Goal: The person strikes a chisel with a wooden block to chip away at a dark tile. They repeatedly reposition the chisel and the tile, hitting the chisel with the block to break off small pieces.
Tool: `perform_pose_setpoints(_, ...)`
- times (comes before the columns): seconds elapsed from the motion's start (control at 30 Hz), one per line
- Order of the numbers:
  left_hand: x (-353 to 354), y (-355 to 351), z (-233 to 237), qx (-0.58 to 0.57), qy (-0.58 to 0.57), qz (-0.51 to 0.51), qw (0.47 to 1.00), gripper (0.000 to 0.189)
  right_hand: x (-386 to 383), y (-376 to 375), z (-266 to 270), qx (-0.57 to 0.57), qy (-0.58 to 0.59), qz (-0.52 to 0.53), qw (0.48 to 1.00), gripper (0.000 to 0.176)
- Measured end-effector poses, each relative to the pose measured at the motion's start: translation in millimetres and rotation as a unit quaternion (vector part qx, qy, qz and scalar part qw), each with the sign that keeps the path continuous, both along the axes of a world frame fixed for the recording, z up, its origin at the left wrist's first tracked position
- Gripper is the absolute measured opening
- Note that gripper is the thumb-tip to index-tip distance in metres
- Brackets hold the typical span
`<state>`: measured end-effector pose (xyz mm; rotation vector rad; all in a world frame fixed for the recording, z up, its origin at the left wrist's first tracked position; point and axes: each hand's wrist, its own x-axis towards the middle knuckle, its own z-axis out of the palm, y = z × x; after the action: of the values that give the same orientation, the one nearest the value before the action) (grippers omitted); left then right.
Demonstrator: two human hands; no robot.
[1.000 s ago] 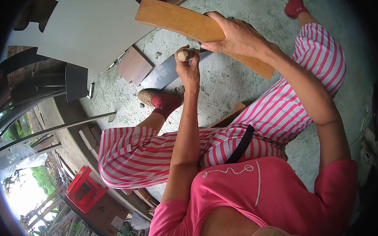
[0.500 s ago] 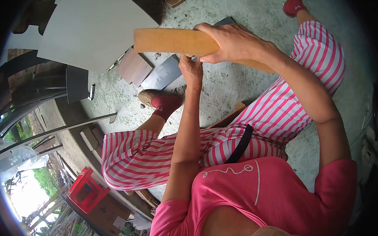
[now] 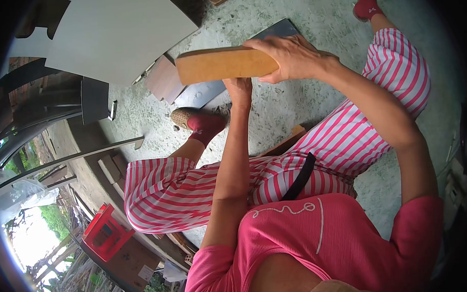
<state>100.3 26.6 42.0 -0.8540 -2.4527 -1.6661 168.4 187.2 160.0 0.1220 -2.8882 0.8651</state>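
A tan wooden block (image 3: 220,64) is held out in front of me, above the floor, its long side facing me and a thin dark upper edge showing. My right hand (image 3: 295,59) is closed round its right end, thumb below and fingers over the top. Beneath the block's middle is my left hand (image 3: 238,89); the block hides its fingers, so whether it grips the block or something behind it cannot be seen. Behind the block, a grey metallic-looking board (image 3: 198,93) and a brownish wood-grain board (image 3: 164,80) lie on the floor.
A large pale panel (image 3: 116,37) stands at upper left, beside a dark panel (image 3: 95,99). A dark flat board (image 3: 278,30) lies beyond my right hand. At lower left, a red plastic object (image 3: 105,233) rests on a cardboard box (image 3: 127,265). My legs are spread on both sides.
The wooden block has shifted slightly right and down and turned, so its upper edge shows. The part seen behind my right wrist is now out of sight. My left hand is more covered.
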Motion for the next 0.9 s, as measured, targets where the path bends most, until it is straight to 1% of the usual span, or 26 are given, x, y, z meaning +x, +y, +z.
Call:
perform_pose_setpoints(0.07, -6, -1, -11, 0.001, -0.007, 0.017, 1.0, 0.018, 1, 2, -5, 0.024, -0.084, 0.03, 0.996, 0.076)
perform_pose_setpoints(0.1, -7, -1, -6, 0.006, -0.026, 0.017, 1.0, 0.016, -1, 0, 1, 0.033, -0.109, 0.027, 0.993, 0.076)
perform_pose_setpoints(0.13, -6, -4, 0, 0.009, -0.043, 0.019, 0.999, 0.015, -2, 1, 2, 0.033, -0.11, 0.033, 0.993, 0.076)
perform_pose_setpoints(0.17, -4, -5, 5, 0.024, -0.06, 0.003, 0.998, 0.014, -2, 1, 1, 0.014, -0.063, 0.017, 0.998, 0.075)
perform_pose_setpoints(0.2, 1, -2, 17, 0.003, -0.12, 0.035, 0.992, 0.015, -3, 0, 4, -0.005, -0.014, -0.001, 1.0, 0.074)
perform_pose_setpoints(0.23, 2, 2, 7, 0.082, -0.139, 0.013, 0.987, 0.019, -4, 0, 13, -0.034, -0.009, -0.013, 0.999, 0.072)
perform_pose_setpoints(0.27, 1, 6, 2, 0.161, -0.157, -0.01, 0.974, 0.023, -8, 0, 15, -0.033, -0.008, -0.01, 0.999, 0.072)
perform_pose_setpoints(0.3, 1, 6, 7, 0.162, -0.156, -0.009, 0.974, 0.023, -12, 2, 17, -0.046, -0.003, -0.034, 0.998, 0.071)
perform_pose_setpoints(0.37, 4, 6, 16, 0.056, -0.151, 0.005, 0.987, 0.03, -17, 4, 22, -0.057, -0.002, -0.069, 0.996, 0.07)
perform_pose_setpoints(0.5, 5, 7, 16, 0.055, -0.145, 0.001, 0.988, 0.031, -17, 5, 19, -0.039, -0.001, -0.068, 0.997, 0.069)
perform_pose_setpoints(0.57, 6, 9, 19, 0.043, -0.131, 0.002, 0.991, 0.031, -14, 3, 19, -0.044, -0.026, -0.068, 0.996, 0.069)
perform_pose_setpoints(0.67, 8, 11, 23, 0.044, -0.122, 0.004, 0.992, 0.031, -11, 3, 21, -0.034, -0.034, -0.055, 0.997, 0.068)
perform_pose_setpoints(0.9, 7, 9, 18, 0.069, -0.138, 0.005, 0.988, 0.032, -13, 3, 16, -0.035, -0.035, -0.055, 0.997, 0.068)
